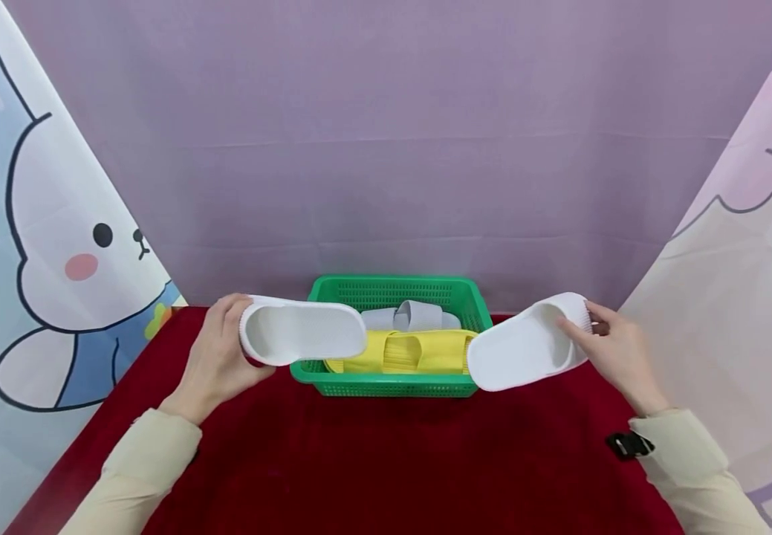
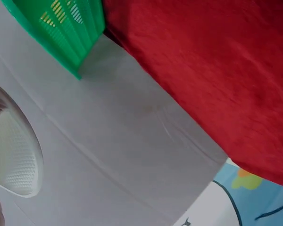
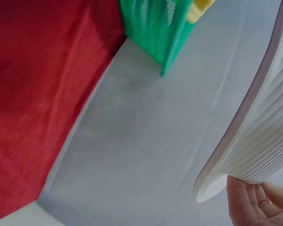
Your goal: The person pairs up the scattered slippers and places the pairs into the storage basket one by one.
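Observation:
In the head view my left hand (image 1: 220,355) grips one white slipper (image 1: 315,331) by its toe end, the heel pointing right over the left side of a green basket (image 1: 392,388). My right hand (image 1: 616,349) pinches the toe end of the other white slipper (image 1: 516,351), thumb on the strap; its heel points left near the basket's right edge. Yellow slippers (image 1: 442,351) lie in the front of the basket, with grey slippers (image 1: 420,316) behind them. The right wrist view shows fingertips (image 3: 254,197) against the ribbed strap; the left wrist view catches only part of its slipper (image 2: 19,155).
Dark red cloth (image 1: 386,461) covers the table under the basket. A plain purple-grey curtain (image 1: 392,148) hangs behind, and cartoon-printed sheets (image 1: 78,245) stand on both sides. A black strap (image 1: 629,445) shows by the right sleeve.

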`<state>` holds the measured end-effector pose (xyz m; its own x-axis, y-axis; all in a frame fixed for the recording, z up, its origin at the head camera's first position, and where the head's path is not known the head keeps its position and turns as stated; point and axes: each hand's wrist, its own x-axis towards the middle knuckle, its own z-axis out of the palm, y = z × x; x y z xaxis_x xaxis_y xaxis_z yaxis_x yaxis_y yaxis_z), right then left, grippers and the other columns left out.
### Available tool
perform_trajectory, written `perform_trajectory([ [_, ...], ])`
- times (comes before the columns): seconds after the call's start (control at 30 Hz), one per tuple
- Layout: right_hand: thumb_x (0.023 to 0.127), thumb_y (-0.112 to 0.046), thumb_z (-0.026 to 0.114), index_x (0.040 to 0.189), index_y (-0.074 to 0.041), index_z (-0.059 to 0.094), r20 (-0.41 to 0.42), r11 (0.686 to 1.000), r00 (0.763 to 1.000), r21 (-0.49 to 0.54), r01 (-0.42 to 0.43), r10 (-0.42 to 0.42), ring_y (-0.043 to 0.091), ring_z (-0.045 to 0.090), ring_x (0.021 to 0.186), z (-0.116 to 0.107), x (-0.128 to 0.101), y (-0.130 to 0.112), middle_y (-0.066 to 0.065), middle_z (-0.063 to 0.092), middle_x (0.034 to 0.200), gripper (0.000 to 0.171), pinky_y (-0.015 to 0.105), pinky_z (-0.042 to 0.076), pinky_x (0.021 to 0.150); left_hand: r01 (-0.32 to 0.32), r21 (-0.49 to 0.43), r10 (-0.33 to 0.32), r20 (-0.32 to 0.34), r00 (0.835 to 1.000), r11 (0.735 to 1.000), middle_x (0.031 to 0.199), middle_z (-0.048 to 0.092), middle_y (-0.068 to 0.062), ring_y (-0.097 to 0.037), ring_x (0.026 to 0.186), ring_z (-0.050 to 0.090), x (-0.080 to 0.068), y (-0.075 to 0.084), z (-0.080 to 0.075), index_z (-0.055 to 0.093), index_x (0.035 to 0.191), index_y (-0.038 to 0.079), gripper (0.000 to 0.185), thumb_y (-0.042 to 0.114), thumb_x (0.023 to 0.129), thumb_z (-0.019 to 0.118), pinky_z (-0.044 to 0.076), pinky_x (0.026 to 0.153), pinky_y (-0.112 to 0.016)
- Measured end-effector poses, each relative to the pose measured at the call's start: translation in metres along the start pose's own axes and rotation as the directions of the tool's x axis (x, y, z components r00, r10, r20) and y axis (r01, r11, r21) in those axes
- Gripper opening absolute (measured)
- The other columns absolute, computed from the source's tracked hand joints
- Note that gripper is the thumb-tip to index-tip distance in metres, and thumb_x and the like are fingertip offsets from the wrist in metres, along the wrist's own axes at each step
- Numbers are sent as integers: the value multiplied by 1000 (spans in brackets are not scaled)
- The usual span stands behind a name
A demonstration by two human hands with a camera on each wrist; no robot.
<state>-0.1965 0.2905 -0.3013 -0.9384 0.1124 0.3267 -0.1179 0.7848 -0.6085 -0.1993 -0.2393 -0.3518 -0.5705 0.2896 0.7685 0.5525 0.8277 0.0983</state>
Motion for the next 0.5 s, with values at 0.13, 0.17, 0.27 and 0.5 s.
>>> perform_trajectory([
  [0.13, 82, -45, 63, 129, 0, 51, -7, 999, 999, 27, 33, -33, -15, 45, 67, 11, 1, -9, 21, 63, 107, 65, 12, 42, 54, -56, 10, 56, -39, 998, 998, 124, 48, -19, -34, 115, 41, 5, 6, 8, 44, 123, -5, 99, 27, 40, 88, 43, 91, -49],
  [0.17, 82, -44, 63, 129, 0, 51, -3, 999, 999, 36, 37, -37, -14, 46, 67, 13, 1, -11, 21, 63, 108, 65, 13, 43, 54, -69, 15, 70, -52, 996, 997, 123, 49, -19, -34, 115, 42, 6, 7, 9, 45, 122, -5, 98, 27, 40, 87, 42, 92, -48],
  [0.27, 82, -44, 64, 130, -1, 50, 3, 998, 999, 61, 34, -35, -4, 52, 71, 19, 1, -17, 20, 63, 108, 66, 14, 44, 54, -99, 26, 100, -83, 991, 995, 122, 50, -20, -35, 114, 44, 10, 12, 13, 46, 121, -5, 96, 27, 40, 86, 40, 95, -48],
  [0.5, 82, -45, 63, 132, -1, 47, -3, 996, 1000, 89, 13, -13, 29, 59, 90, 26, 1, -30, 23, 61, 112, 68, 13, 44, 56, -108, 45, 111, -73, 991, 993, 120, 49, -18, -32, 111, 46, 18, 24, 18, 46, 123, -2, 97, 26, 41, 89, 38, 99, -52],
])
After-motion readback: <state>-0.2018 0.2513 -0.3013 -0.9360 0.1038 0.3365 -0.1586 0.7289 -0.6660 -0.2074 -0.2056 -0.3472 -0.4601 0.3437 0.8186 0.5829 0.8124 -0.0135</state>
